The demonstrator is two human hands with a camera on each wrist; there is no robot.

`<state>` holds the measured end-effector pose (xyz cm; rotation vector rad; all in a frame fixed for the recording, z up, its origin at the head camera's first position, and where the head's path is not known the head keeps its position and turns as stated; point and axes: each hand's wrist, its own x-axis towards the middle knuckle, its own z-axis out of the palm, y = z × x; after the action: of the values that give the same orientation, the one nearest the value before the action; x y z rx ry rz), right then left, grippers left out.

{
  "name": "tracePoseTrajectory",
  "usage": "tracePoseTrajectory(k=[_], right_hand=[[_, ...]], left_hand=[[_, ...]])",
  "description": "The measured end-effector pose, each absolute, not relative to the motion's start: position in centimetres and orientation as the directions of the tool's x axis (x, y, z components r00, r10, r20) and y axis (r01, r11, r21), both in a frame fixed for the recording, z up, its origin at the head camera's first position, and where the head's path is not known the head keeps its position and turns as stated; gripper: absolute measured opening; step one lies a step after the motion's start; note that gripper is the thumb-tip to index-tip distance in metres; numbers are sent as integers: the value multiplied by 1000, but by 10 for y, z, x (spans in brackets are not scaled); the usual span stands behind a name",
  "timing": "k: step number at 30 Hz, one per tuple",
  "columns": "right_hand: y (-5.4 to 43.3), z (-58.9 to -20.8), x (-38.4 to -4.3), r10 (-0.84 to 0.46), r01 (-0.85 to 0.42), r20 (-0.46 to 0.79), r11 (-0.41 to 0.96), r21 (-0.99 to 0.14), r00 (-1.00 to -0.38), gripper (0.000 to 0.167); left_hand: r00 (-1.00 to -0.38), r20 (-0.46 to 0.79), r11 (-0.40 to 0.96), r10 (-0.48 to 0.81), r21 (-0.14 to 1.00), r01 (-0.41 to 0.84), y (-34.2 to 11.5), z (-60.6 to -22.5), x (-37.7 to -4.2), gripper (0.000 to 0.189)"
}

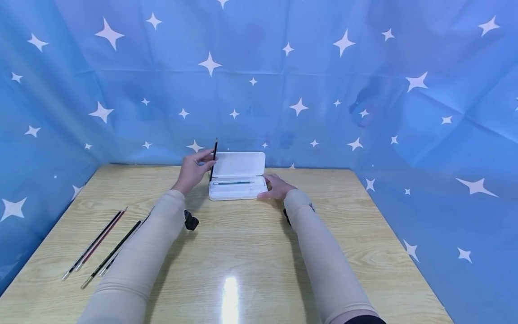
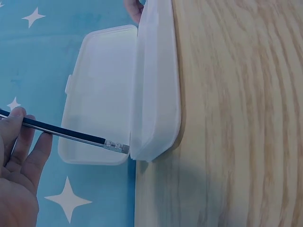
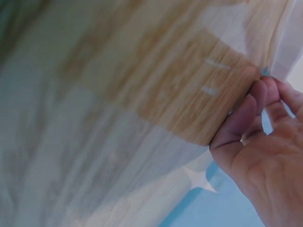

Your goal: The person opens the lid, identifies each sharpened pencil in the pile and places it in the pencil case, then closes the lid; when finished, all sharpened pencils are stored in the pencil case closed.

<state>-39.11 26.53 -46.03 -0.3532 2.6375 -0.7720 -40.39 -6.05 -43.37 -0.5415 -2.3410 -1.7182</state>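
At the back of the table a white pencil case [image 1: 232, 195] lies with its lid [image 1: 239, 164] raised. One pencil [image 1: 233, 183] lies lengthwise inside. My left hand [image 1: 192, 171] pinches a black pencil [image 1: 215, 155] between thumb and fingers at the case's left end. That pencil stands nearly upright, point up; in the left wrist view its eraser end [image 2: 118, 147] is low beside the case's end, and whether they touch I cannot tell. My right hand [image 1: 277, 186] grips the case's right end, thumb at the front. Its curled fingers [image 3: 241, 118] show in the right wrist view.
On the left of the wooden table [image 1: 251, 252] lie several loose pencils, among them a red pencil [image 1: 102, 240] and a black pencil [image 1: 112, 253]. My left sleeve [image 1: 141, 252] partly covers one. A blue curtain [image 1: 259, 90] with white stars hangs close behind the case.
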Motion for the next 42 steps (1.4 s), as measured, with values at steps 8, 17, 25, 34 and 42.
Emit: tracePoseTrajectory(k=[8, 17, 25, 34, 42], right_hand=[[267, -465, -399, -322, -108, -297, 820, -563, -899, 96], [264, -460, -392, -333, -128, -278, 816, -563, -901, 91], [263, -463, -394, -313, -116, -306, 845, -523, -899, 94], [266, -466, -398, -327, -133, -311, 849, -511, -892, 93], [264, -465, -398, -318, -116, -312, 843, -525, -895, 94]], left_hand=[[-913, 364, 278, 184, 872, 404, -52, -444, -409, 45], [-913, 368, 343, 178, 846, 408, -47, -453, -413, 44], [-884, 419, 437, 207, 769, 467, -40, -450, -415, 40], [-859, 409, 503, 307, 697, 511, -31, -451, -424, 43], [-853, 314, 630, 417, 577, 521, -8, -447, -427, 34]])
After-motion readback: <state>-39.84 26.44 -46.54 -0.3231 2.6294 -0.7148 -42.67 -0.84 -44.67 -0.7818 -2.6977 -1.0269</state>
